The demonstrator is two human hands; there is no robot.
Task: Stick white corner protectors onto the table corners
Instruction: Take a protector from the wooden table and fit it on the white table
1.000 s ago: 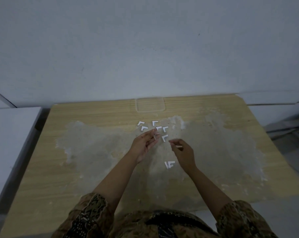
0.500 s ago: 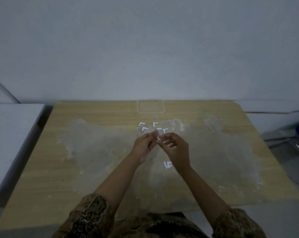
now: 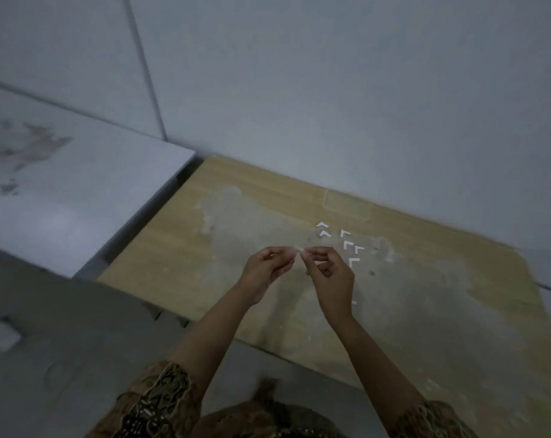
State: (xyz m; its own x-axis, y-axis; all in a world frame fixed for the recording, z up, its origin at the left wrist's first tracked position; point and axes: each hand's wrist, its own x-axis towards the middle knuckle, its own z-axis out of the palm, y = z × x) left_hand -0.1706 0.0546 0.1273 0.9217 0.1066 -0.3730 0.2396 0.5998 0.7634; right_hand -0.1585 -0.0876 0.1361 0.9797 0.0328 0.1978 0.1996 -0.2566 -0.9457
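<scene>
Both hands meet above the middle of the wooden counter (image 3: 173,248), fingertip to fingertip. The left hand (image 3: 266,273) has its fingers curled, thumb and forefinger pinching one end of a small white corner protector (image 3: 299,248). The right hand (image 3: 332,276) comes in from 3 o'clock of that piece, its fingers also curled, with thumb and forefinger closed on the other end. The piece itself is tiny and partly blurred, so its exact shape cannot be made out; it is held clear of the counter surface.

At about 1 o'clock from the hands, six more white L-shaped protectors (image 3: 348,245) lie loose on the counter in a small cluster, close together but apart from each other. The nearest of them sits just beside the right hand's knuckles. A tiny white speck (image 3: 354,301) shows at the right wrist, too small to identify.

The counter top carries a wide pale, worn patch (image 3: 426,295) across its centre. At 12 o'clock, near the wall, a rectangular outline (image 3: 347,204) is set into the surface. A grey unit (image 3: 62,200) stands at 10 o'clock, just beside the counter's left edge. Patterned sleeves (image 3: 160,403) cover both upper arms.
</scene>
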